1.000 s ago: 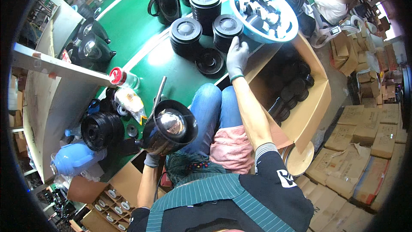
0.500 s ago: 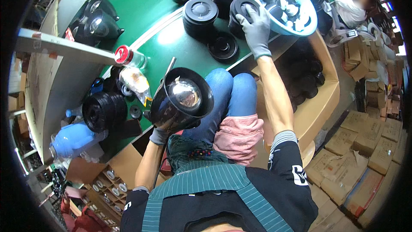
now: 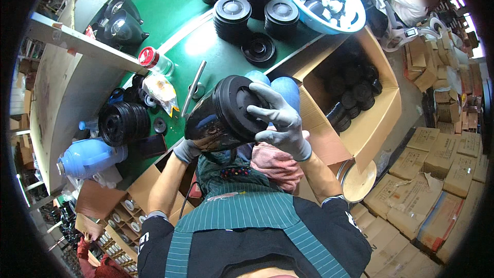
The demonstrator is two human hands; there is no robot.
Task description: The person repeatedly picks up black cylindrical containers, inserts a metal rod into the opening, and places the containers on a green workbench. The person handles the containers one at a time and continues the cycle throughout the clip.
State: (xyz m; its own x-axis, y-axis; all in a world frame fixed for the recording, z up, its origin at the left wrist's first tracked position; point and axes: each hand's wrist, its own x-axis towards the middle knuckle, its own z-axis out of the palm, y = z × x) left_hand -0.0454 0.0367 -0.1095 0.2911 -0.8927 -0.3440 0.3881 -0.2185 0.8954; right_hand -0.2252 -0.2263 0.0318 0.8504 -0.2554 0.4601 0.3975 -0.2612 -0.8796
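Note:
Over my lap, my left hand (image 3: 187, 151) in a grey glove grips a glossy black jug (image 3: 203, 129) from below. Its mouth is tilted toward the right. A round black lid (image 3: 237, 104) covers that mouth, and my gloved right hand (image 3: 284, 122) has its fingers spread across the lid's top and edge. Whether the lid is seated all round cannot be seen. Stacks of similar black lids (image 3: 231, 9) stand on the green table (image 3: 182, 15), and a single black lid part (image 3: 259, 50) lies in front of them.
At the table's right edge sits a blue basin (image 3: 342, 31) of small white and black parts. Below it, an open carton (image 3: 383, 134) holds black round pieces. A red-lidded jar (image 3: 154, 59), metal rod (image 3: 194, 87) and blue bottle (image 3: 90, 159) are to the left.
My right hand has come from the lid stacks down to the jug with a lid, which now covers the open mouth. The left hand still holds the jug, turned slightly.

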